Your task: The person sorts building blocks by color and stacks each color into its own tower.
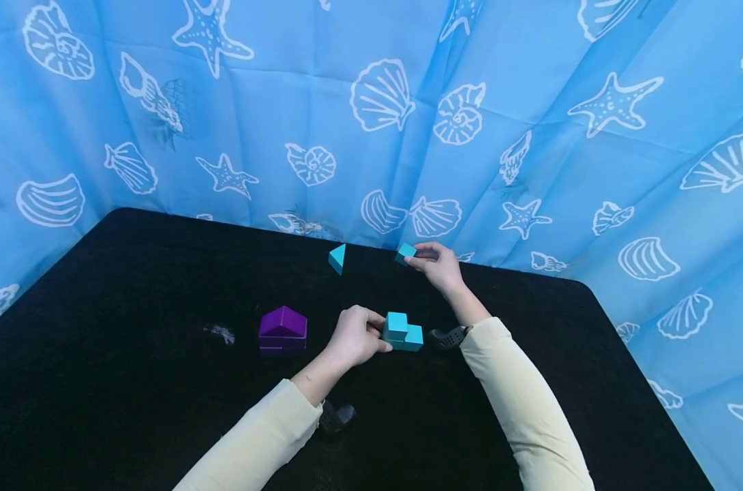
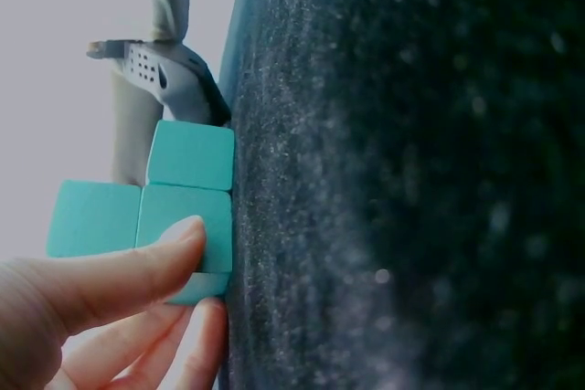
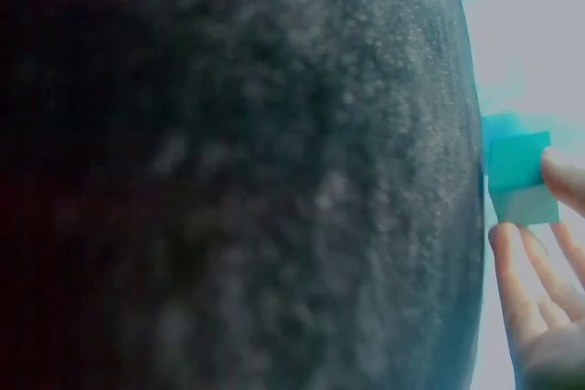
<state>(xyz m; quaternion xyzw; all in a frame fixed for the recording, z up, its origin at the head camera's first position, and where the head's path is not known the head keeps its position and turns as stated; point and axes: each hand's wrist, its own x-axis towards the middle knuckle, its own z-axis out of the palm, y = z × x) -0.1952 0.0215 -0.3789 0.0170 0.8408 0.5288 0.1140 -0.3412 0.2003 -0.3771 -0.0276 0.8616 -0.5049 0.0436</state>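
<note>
My left hand (image 1: 354,334) holds a small group of teal blocks (image 1: 397,324) on the black table, near its middle. In the left wrist view, one cube (image 2: 93,216) sits on top of another, and a third cube (image 2: 192,154) stands beside the lower one. The thumb (image 2: 155,267) presses the lower cube, with curled fingers opposite. Near the back edge, my right hand (image 1: 440,264) pinches a single teal cube (image 1: 405,254) between thumb and fingers. Left of that cube lies a teal triangular block (image 1: 337,259).
A purple block stack (image 1: 283,326) with a peaked top stands left of my left hand. Farther left is a pale mark (image 1: 220,333) on the black table (image 1: 132,395). A blue curtain (image 1: 322,102) with white shells hangs behind the table.
</note>
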